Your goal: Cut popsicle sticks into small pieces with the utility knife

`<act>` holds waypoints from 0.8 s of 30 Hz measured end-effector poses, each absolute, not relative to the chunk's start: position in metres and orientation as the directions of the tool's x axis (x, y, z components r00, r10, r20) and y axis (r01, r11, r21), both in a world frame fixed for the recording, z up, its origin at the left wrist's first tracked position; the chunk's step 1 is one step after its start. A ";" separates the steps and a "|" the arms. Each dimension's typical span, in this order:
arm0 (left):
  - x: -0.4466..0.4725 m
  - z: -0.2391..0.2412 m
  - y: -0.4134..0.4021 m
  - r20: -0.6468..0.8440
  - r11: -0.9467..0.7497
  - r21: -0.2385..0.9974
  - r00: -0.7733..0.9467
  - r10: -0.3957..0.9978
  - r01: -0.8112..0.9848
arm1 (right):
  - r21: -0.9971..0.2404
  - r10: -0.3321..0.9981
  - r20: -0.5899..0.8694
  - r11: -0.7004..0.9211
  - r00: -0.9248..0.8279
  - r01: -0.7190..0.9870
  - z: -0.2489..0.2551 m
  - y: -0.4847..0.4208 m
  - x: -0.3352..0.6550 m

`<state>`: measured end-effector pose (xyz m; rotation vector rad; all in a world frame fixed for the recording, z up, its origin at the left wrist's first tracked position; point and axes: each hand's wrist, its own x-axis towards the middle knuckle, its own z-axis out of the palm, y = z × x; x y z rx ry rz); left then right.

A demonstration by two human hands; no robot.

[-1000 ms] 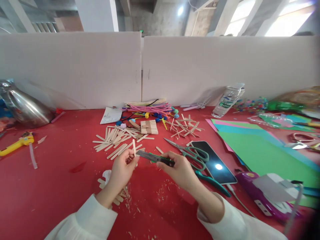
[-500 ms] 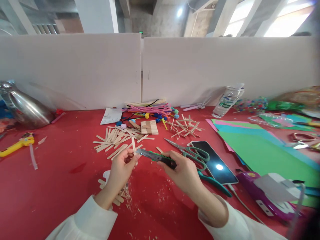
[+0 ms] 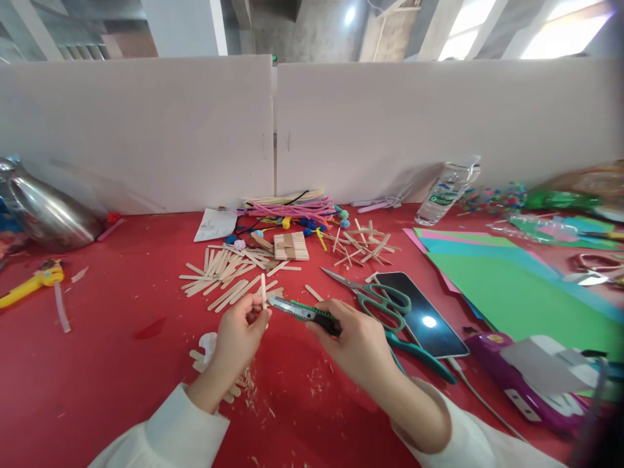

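Note:
My left hand (image 3: 238,336) pinches a thin wooden craft stick (image 3: 264,290) and holds it upright above the red table (image 3: 97,364). My right hand (image 3: 355,341) is closed round a green and black utility knife (image 3: 305,312), whose blade tip touches the stick just above my left fingers. Wood shavings (image 3: 287,390) lie scattered on the table under both hands. A few cut stick pieces (image 3: 199,356) lie beside my left wrist.
A heap of craft sticks (image 3: 227,273) and a small stick panel (image 3: 290,247) lie behind my hands. Green scissors (image 3: 380,301), a phone (image 3: 420,314), coloured paper (image 3: 507,286), a purple tool (image 3: 517,380), a water bottle (image 3: 446,194), pipe cleaners (image 3: 292,211), a yellow tool (image 3: 29,283) and white partitions (image 3: 146,130) surround them.
Both hands have dropped slightly lower in the view with the stick and knife. The blade stays against the stick.

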<state>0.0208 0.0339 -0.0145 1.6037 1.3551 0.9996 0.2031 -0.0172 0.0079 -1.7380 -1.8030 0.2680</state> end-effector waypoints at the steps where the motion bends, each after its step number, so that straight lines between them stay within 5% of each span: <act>1: 0.021 -0.014 0.034 0.079 -0.113 0.929 0.112 0.991 0.353 | -0.634 0.977 0.196 0.059 0.086 0.771 0.009 -0.014 0.205; 5: 0.019 -0.008 0.036 0.064 -0.089 0.963 0.105 0.992 0.256 | -0.926 0.996 -0.072 -0.088 0.055 0.366 0.011 -0.002 0.208; 10: 0.020 0.000 0.031 0.011 -0.027 0.994 0.142 0.990 0.109 | -0.966 0.966 -0.257 -0.257 -0.010 0.011 0.013 0.002 0.209; 16: 0.032 -0.004 0.022 -0.072 0.057 0.997 0.360 0.930 0.051 | -0.991 0.990 -0.114 -0.107 0.084 -0.083 0.009 -0.001 0.201; 24: 0.037 0.000 0.012 -0.180 0.093 0.980 0.569 0.803 0.178 | -0.984 0.984 -0.161 -0.154 0.076 -0.093 0.007 0.000 0.198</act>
